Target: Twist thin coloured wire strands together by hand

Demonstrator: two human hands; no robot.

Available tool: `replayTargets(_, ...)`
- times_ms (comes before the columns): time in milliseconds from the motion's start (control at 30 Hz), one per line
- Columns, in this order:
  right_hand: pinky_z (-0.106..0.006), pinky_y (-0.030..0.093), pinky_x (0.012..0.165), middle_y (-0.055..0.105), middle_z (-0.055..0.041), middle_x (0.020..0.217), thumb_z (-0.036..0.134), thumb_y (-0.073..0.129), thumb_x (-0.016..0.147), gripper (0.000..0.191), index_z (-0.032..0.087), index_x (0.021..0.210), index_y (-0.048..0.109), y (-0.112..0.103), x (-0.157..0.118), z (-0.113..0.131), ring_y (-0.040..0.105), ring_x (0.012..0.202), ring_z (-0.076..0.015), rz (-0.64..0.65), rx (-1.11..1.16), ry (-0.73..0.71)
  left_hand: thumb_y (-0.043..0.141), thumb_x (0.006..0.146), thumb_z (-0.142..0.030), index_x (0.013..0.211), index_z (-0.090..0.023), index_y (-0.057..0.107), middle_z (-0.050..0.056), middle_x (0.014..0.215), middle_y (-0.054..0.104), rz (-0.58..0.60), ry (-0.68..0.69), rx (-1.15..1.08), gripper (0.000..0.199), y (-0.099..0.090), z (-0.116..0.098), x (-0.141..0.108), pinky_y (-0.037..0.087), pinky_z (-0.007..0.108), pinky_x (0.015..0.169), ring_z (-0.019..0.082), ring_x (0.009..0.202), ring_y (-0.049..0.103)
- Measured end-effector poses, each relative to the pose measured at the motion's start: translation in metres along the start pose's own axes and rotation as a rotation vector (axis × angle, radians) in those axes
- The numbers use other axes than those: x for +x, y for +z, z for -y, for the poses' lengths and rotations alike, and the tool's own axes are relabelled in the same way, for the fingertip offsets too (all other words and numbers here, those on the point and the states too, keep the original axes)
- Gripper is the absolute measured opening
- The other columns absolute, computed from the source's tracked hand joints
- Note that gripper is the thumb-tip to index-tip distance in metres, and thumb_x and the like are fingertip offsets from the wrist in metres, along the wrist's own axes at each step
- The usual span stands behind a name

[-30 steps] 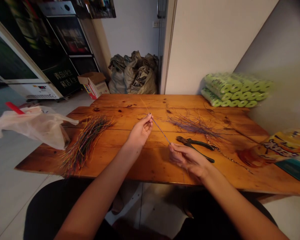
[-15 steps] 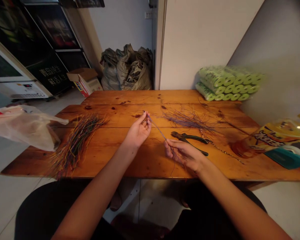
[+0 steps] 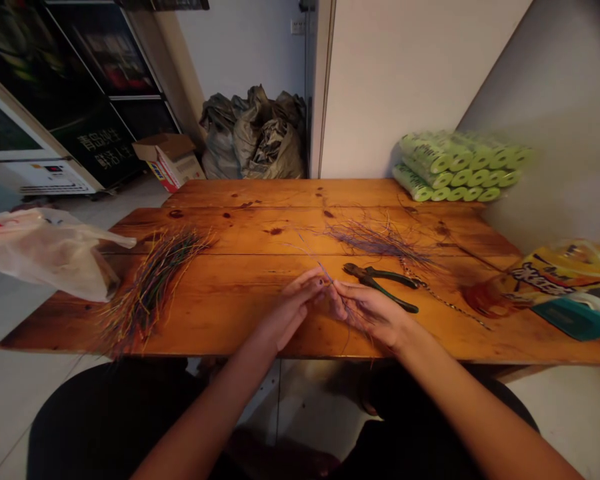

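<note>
A few thin purplish wires (image 3: 325, 270) run out from between my hands over the table. My right hand (image 3: 370, 310) is closed around them, and loose thin ends hang below its fingers. My left hand (image 3: 305, 293) meets it at the fingertips, pinching the wires close to the right thumb. Cutting pliers (image 3: 361, 273) with dark green handles lie just beyond my right hand. Behind them is a loose heap of purple and copper-coloured wires (image 3: 370, 241). A thick bundle of multicoloured wires (image 3: 163, 277) rests at the left.
The wooden table (image 3: 250, 313) carries a speckled twisted cord (image 3: 453, 309), an orange drink bottle (image 3: 540, 277) and a teal object (image 3: 575, 317) on the right. Green-wrapped rolls (image 3: 455, 167) are stacked at the back. A plastic bag (image 3: 50, 253) is at left; sacks (image 3: 255, 140) stand beyond.
My left hand has moved down and right from the far end of the wires to my right fingertips. The wire ends it held now stick out free. The right hand stays nearly still.
</note>
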State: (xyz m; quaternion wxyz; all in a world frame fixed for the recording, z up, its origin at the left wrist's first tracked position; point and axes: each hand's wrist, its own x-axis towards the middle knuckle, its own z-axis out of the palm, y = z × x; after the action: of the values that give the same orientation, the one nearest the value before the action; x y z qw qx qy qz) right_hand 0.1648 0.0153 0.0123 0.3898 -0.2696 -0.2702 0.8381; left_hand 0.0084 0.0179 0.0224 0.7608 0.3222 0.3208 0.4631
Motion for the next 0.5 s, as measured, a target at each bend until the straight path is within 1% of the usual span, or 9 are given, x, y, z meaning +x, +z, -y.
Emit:
replayTargets(67,-0.017,0.043,0.056,0.063,-0.0005,0.063,0.024,0.063,0.077,0.011,0.012,0.079,0.063,0.002,-0.001,-0.007,0.058,0.057,-0.0075,0.047,-0.054,0.009,0.069,0.069,-0.024,0.089,-0.017,0.069,0.005,0.082,0.067,0.032,0.048,0.1,0.021,-0.005,0.001,-0.013,0.043,0.025,0.076,0.015,0.078,0.06)
replayTargets(100,-0.017,0.043,0.055,0.063,-0.0007,0.061,0.026,0.062,0.078,0.014,0.012,0.077,0.063,0.004,-0.002,-0.01,0.058,0.056,-0.0078,0.083,-0.085,0.024,0.07,0.068,-0.024,0.088,-0.017,0.07,0.005,0.083,0.068,0.023,0.073,0.15,0.02,-0.009,0.001,-0.019,0.043,0.025,0.077,0.015,0.08,0.061)
replayTargets(200,-0.017,0.042,0.053,0.062,-0.0016,0.055,0.032,0.057,0.082,0.024,0.011,0.072,0.064,0.014,-0.009,-0.025,0.058,0.051,-0.0082,0.216,-0.151,0.108,0.073,0.063,-0.022,0.077,-0.02,0.072,0.004,0.085,0.07,-0.078,0.112,0.237,0.014,-0.022,0.004,-0.041,0.043,0.026,0.079,0.015,0.082,0.061)
replayTargets(300,-0.018,0.041,0.049,0.062,-0.0014,0.056,0.033,0.058,0.079,0.026,0.009,0.071,0.063,0.024,-0.014,-0.045,0.058,0.047,-0.0089,0.291,-0.121,0.202,0.074,0.06,-0.02,0.065,-0.021,0.071,0.003,0.073,0.07,-0.139,0.131,0.225,0.006,-0.037,0.011,-0.062,0.045,0.027,0.073,0.015,0.073,0.062)
replayTargets(400,-0.019,0.039,0.048,0.06,-0.0013,0.052,0.035,0.057,0.08,0.028,0.009,0.071,0.062,0.031,-0.017,-0.064,0.057,0.046,-0.0093,0.341,-0.11,0.278,0.075,0.058,-0.019,0.059,-0.021,0.069,0.001,0.062,0.067,-0.176,0.155,0.161,0.007,-0.047,0.022,-0.079,0.045,0.025,0.067,0.014,0.065,0.06)
replayTargets(500,-0.021,0.039,0.049,0.058,-0.0009,0.048,0.042,0.049,0.083,0.035,0.01,0.073,0.059,0.036,-0.019,-0.072,0.052,0.042,-0.0096,0.398,-0.192,0.313,0.075,0.059,-0.018,0.058,-0.021,0.069,0.0,0.058,0.064,-0.199,0.15,0.144,0.007,-0.053,0.028,-0.089,0.045,0.024,0.065,0.012,0.062,0.058)
